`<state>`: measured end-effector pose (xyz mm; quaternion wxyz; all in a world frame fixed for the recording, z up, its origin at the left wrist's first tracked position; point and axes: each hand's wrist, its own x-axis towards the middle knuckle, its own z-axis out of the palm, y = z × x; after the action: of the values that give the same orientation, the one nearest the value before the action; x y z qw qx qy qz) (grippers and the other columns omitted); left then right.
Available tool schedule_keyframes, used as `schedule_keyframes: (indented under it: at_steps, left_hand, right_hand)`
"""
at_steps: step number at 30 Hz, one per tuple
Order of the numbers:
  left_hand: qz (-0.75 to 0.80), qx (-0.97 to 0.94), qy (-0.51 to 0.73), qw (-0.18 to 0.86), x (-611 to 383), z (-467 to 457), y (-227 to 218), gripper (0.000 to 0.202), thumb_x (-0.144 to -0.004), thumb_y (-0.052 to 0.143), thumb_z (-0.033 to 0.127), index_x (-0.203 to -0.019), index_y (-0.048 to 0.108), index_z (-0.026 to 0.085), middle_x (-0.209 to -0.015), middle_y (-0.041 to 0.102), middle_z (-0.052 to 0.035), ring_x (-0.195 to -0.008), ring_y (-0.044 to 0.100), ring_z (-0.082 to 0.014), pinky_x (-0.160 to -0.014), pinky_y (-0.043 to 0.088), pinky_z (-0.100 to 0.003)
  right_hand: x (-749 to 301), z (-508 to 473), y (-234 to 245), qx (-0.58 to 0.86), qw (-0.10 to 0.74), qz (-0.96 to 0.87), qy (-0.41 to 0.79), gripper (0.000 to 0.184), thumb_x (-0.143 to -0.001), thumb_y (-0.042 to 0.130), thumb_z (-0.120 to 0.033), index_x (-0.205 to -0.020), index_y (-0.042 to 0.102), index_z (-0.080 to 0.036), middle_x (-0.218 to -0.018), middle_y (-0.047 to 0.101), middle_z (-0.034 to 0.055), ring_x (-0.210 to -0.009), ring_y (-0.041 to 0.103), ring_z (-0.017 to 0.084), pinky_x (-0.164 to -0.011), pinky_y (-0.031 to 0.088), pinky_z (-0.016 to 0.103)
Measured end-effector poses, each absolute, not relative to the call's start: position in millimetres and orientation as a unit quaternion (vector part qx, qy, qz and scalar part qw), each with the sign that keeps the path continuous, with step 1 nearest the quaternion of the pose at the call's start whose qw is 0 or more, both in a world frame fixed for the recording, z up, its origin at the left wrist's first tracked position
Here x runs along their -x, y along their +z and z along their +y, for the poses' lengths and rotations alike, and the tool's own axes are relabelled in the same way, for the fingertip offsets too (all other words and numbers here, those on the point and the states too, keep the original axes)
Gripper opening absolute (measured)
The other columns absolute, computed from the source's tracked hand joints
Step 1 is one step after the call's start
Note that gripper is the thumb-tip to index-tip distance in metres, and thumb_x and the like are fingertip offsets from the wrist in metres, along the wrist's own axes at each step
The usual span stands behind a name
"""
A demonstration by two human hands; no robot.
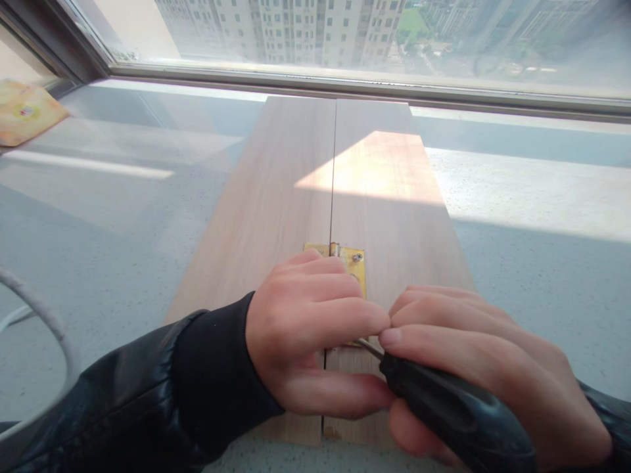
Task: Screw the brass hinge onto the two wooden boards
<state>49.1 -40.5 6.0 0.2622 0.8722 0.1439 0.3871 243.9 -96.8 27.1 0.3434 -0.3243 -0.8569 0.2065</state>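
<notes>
A brass-coloured hinge [361, 265] lies flat across the seam between two pale wooden boards [286, 184]. A cross-head screw [357, 257] sits in its upper right corner. My left hand [305, 322] is bent over the hinge, pressing it against the boards and covering most of it. Its thumb and index finger lie on either side of a metal shaft. My right hand [493, 355] is closed around the black handle of a screwdriver [444, 401]. The shaft points left toward the hinge's lower right part; its tip is hidden behind my left hand.
The boards lie on a pale speckled sill [123, 217] below a window [296, 39]. A whitish cable [54, 328] curves at the left edge. At the far left lies a yellow-orange packet [29, 112]. Sunlight falls across the right board.
</notes>
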Motion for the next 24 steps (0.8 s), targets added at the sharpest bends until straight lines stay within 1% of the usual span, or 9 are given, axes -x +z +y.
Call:
schedule_keyframes:
  at_steps: [2,5,9,11,13,16,18,21,24]
  left_hand:
    - [0.138,-0.864,0.405,0.264,-49.7,-42.3,8.8,0.032,-0.093,0.055,0.038,-0.082,0.066,0.010,-0.062,0.064,-0.0045,-0.058,0.050,-0.0133,-0.058,0.039,-0.031]
    - [0.141,-0.860,0.418,0.256,-48.6,-43.7,10.5,0.027,-0.092,0.056,0.034,-0.079,0.064,0.011,-0.063,0.064,-0.0044,-0.057,0.051,-0.0129,-0.057,0.041,-0.030]
    - [0.153,-0.887,0.371,0.229,-45.1,-42.8,11.0,0.029,-0.088,0.064,0.026,-0.061,0.062,0.014,-0.061,0.064,-0.0029,-0.059,0.050,-0.0124,-0.059,0.043,-0.029]
    - [0.157,-0.888,0.367,0.228,-44.1,-42.5,11.0,0.030,-0.089,0.063,0.027,-0.062,0.064,0.014,-0.063,0.065,-0.0031,-0.060,0.052,-0.0125,-0.059,0.045,-0.029]
    - [0.164,-0.881,0.378,0.231,-43.7,-43.0,11.3,0.029,-0.090,0.062,0.029,-0.065,0.066,0.013,-0.066,0.066,-0.0039,-0.062,0.053,-0.0126,-0.060,0.045,-0.029]
    - [0.162,-0.887,0.361,0.238,-43.4,-44.9,12.8,0.021,-0.087,0.065,0.024,-0.070,0.070,0.013,-0.070,0.068,-0.0045,-0.064,0.053,-0.0128,-0.061,0.046,-0.028]
    - [0.154,-0.894,0.343,0.243,-43.3,-45.8,14.4,0.018,-0.087,0.064,0.020,-0.072,0.072,0.012,-0.071,0.068,-0.0049,-0.064,0.053,-0.0134,-0.062,0.046,-0.029]
    - [0.139,-0.895,0.341,0.252,-43.9,-45.7,15.7,0.023,-0.089,0.061,0.019,-0.071,0.072,0.010,-0.068,0.067,-0.0062,-0.064,0.054,-0.0144,-0.061,0.045,-0.030]
    - [0.133,-0.894,0.340,0.259,-45.7,-45.0,14.7,0.023,-0.088,0.059,0.017,-0.071,0.072,0.008,-0.068,0.067,-0.0073,-0.063,0.052,-0.0151,-0.060,0.045,-0.030]
  right_hand:
    - [-243.2,-96.7,30.0,0.323,0.345,-0.859,0.194,0.021,-0.093,0.057,-0.032,-0.108,0.049,-0.020,-0.080,0.064,0.0027,-0.073,0.065,0.014,-0.069,0.057,0.031]
    - [-238.1,-93.2,32.1,0.316,0.352,-0.861,0.188,0.028,-0.089,0.064,-0.032,-0.109,0.048,-0.020,-0.073,0.064,0.0012,-0.065,0.062,0.013,-0.059,0.054,0.029]
    - [-230.0,-91.5,22.7,0.337,0.452,-0.808,0.173,0.022,-0.091,0.062,-0.037,-0.105,0.053,-0.022,-0.057,0.053,-0.0049,-0.048,0.051,0.009,-0.045,0.044,0.022]
    - [-228.7,-93.2,16.6,0.338,0.479,-0.792,0.171,0.019,-0.091,0.061,-0.038,-0.101,0.055,-0.023,-0.056,0.050,-0.0059,-0.047,0.048,0.008,-0.045,0.042,0.021]
    - [-229.1,-95.5,12.6,0.346,0.466,-0.795,0.177,0.018,-0.091,0.061,-0.039,-0.091,0.056,-0.022,-0.057,0.049,-0.0054,-0.049,0.049,0.008,-0.046,0.043,0.021]
    - [-229.5,-97.7,9.8,0.369,0.448,-0.792,0.191,0.029,-0.089,0.062,-0.043,-0.073,0.052,-0.021,-0.056,0.045,-0.0049,-0.048,0.047,0.008,-0.046,0.041,0.022]
    - [-228.7,-97.6,9.5,0.374,0.458,-0.783,0.193,0.031,-0.088,0.062,-0.046,-0.073,0.052,-0.022,-0.055,0.044,-0.0050,-0.047,0.045,0.008,-0.045,0.040,0.022]
    - [-228.7,-95.6,12.5,0.360,0.478,-0.780,0.185,0.026,-0.088,0.062,-0.047,-0.083,0.055,-0.022,-0.055,0.045,-0.0058,-0.047,0.047,0.008,-0.046,0.041,0.022]
    - [-233.1,-92.8,19.3,0.354,0.419,-0.807,0.217,0.027,-0.083,0.069,-0.044,-0.079,0.053,-0.022,-0.056,0.047,-0.0046,-0.051,0.051,0.009,-0.048,0.043,0.023]
